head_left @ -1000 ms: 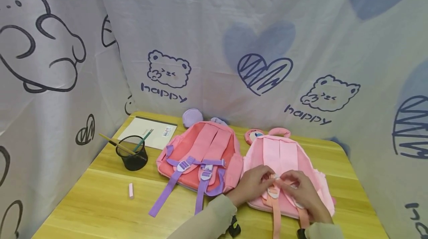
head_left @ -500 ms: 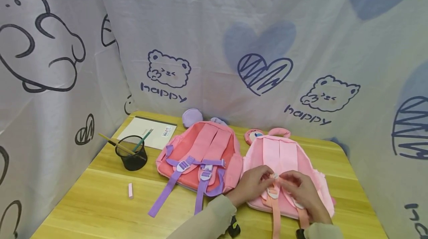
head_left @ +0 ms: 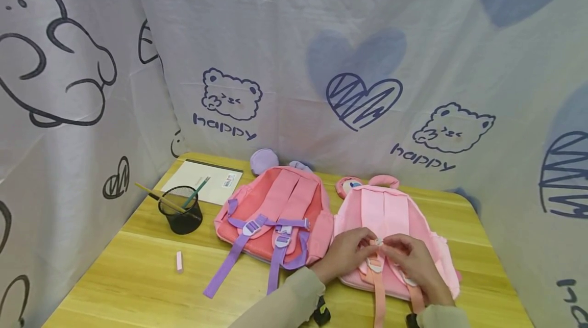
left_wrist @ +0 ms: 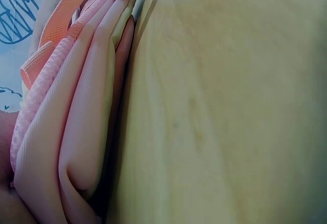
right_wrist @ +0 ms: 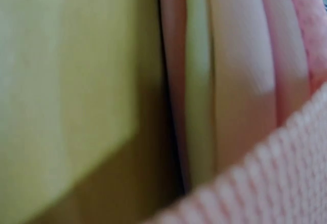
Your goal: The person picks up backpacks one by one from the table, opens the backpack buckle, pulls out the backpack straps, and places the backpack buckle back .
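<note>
A light pink backpack lies with its shoulder straps facing up, at the right of the head view. Over its lower middle, my left hand and right hand meet at a small white buckle on an orange strap. Each pinches one side of it between thumb and fingers, which partly hide it. Below hang orange webbing tails, one running through a white strap adjuster. In the left wrist view the backpack's side and orange webbing show; the right wrist view holds its layered edge.
Touching on the left lies a coral backpack with purple straps. Further left on the wooden table are a black mesh pencil cup, a notebook and a small pinkish block. A printed curtain stands behind.
Both hands stay at the buckle over the light pink backpack, with only slight finger movement. The two backpacks and the other things keep their places.
</note>
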`<state>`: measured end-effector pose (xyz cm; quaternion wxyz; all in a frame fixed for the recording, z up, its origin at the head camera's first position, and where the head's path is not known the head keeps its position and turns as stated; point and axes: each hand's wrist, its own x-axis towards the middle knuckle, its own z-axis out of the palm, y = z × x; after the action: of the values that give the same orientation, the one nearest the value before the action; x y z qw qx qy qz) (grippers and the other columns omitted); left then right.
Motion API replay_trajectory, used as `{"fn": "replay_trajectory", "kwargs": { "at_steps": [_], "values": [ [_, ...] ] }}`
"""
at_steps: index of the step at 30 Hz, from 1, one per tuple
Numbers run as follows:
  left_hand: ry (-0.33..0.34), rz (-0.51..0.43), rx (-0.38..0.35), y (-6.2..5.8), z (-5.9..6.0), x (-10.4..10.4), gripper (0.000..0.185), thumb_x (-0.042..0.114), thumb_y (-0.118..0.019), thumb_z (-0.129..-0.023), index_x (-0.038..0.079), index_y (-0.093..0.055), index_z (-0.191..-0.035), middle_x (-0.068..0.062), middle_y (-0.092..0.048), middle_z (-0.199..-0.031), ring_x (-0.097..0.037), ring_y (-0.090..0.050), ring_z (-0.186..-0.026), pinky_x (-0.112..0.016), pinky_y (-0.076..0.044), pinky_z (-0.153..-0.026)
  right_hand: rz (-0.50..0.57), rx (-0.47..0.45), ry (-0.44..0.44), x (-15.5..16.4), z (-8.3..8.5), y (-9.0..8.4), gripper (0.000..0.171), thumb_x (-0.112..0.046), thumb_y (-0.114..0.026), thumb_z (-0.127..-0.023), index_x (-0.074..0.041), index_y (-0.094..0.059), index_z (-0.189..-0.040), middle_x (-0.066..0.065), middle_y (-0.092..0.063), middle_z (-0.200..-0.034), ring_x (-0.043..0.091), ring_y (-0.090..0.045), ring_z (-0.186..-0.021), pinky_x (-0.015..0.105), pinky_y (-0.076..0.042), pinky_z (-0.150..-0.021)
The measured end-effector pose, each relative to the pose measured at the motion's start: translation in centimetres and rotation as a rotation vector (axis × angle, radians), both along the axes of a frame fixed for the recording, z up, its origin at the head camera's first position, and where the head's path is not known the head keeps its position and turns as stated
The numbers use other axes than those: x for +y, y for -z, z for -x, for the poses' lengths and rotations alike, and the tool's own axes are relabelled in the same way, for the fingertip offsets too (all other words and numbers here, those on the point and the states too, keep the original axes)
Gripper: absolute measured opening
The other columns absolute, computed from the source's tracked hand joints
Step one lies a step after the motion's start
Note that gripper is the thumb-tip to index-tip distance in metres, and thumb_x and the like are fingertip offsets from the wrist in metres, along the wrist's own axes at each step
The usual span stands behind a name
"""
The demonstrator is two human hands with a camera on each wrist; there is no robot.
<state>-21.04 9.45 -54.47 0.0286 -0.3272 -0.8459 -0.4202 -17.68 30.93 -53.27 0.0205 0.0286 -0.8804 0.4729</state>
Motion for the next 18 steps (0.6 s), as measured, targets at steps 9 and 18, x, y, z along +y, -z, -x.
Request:
{"fn": "replay_trajectory", "kwargs": {
  "at_steps": [9, 18],
  "values": [
    [-0.008, -0.072, -0.057, -0.02, -0.11, -0.07, 0.021, 0.035, -0.067, -0.101, 0.021, -0.070, -0.116, 0.008, -0.074, -0.105, 0.007, -0.062, -0.091, -0.011, -0.048, -0.084, -0.024, 0.009, -0.035, 0.39, -0.08, 0.15, 0.031, -0.030, -0.078, -0.095, -0.012, -0.075, -0.120, 0.006, -0.076, -0.115, -0.002, -0.065, -0.100, 0.018, -0.051, -0.086],
    [-0.009, -0.068, -0.071, -0.03, -0.08, -0.07, 0.021, 0.033, -0.069, -0.101, 0.019, -0.070, -0.116, 0.008, -0.075, -0.103, 0.008, -0.062, -0.089, -0.010, -0.048, -0.082, -0.027, -0.021, -0.011, 0.40, 0.15, 0.26, 0.030, -0.030, -0.079, -0.093, -0.010, -0.076, -0.116, 0.007, -0.076, -0.113, -0.003, -0.062, -0.094, 0.019, -0.052, -0.079]
  ]
}}
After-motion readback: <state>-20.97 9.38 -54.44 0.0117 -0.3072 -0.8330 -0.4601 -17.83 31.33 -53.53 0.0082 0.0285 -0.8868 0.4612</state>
